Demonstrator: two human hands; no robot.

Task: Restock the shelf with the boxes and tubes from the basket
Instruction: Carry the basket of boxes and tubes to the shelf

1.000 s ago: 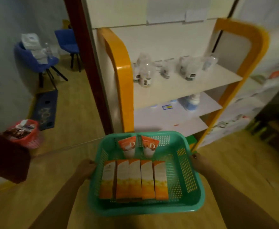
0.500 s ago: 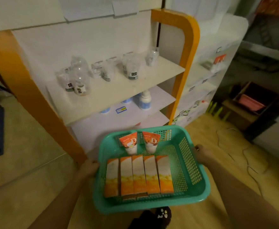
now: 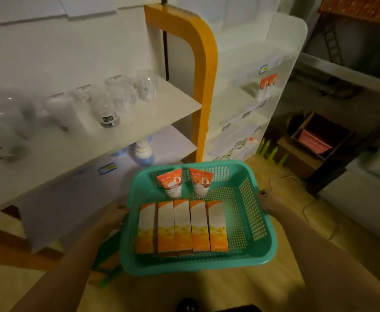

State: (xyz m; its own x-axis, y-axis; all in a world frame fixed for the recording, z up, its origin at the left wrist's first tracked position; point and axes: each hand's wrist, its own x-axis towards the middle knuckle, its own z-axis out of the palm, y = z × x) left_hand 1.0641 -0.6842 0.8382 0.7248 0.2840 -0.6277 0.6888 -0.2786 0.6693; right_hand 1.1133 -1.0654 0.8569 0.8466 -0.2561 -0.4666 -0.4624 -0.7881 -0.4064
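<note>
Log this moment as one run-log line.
phase: carrying | left hand: grips teal basket | right hand: grips basket | load: five orange boxes, two tubes | shelved: none

I can't read the clear jars (image 3: 108, 102) on the shelf; motion blur smears them, worst at the frame's left edge. My left hand (image 3: 114, 216) is half hidden behind the basket (image 3: 247, 262) wall. The labels on the white rack (image 3: 263, 104) are too small to read.
</note>
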